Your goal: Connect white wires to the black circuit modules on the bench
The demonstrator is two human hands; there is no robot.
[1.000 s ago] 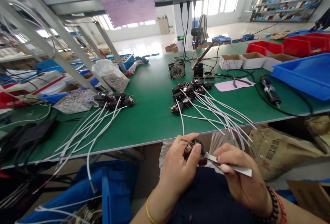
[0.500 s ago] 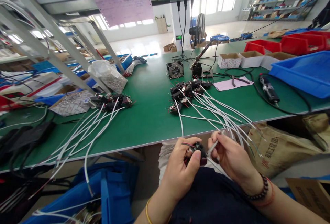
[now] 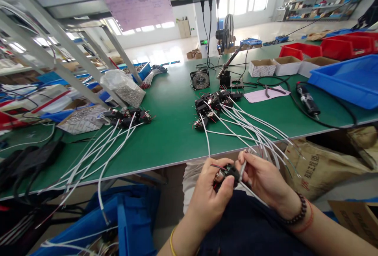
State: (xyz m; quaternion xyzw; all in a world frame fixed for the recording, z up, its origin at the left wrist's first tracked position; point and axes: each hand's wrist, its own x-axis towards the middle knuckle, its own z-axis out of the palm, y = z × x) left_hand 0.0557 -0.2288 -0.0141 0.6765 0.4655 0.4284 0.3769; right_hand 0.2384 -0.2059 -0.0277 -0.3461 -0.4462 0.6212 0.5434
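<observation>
My left hand [image 3: 211, 193] is closed around a small black motor unit [image 3: 226, 175] with thin red and black wires, held over my lap at the table's front edge. My right hand [image 3: 261, 175] pinches a white cable [image 3: 242, 170] right beside the unit. A length of white cable also runs from the unit down beneath my right hand. Where the cable enters the unit is partly hidden by my fingers. Beyond my hands, a cluster of similar black motor units [image 3: 211, 106] with white cables lies on the green table [image 3: 171, 130].
At left lies another group of cabled units [image 3: 128, 117], beside a box of small metal parts [image 3: 82, 119]. Further right are pliers [image 3: 273, 91], an electric screwdriver [image 3: 307, 98] and a blue tray [image 3: 348, 79]. A soldering iron [image 3: 228, 64] and small fan [image 3: 201, 80] stand behind.
My left hand and the motor unit have shifted slightly right. My right hand has tilted the pinched cable more upright, close against the unit. The view has moved slightly.
</observation>
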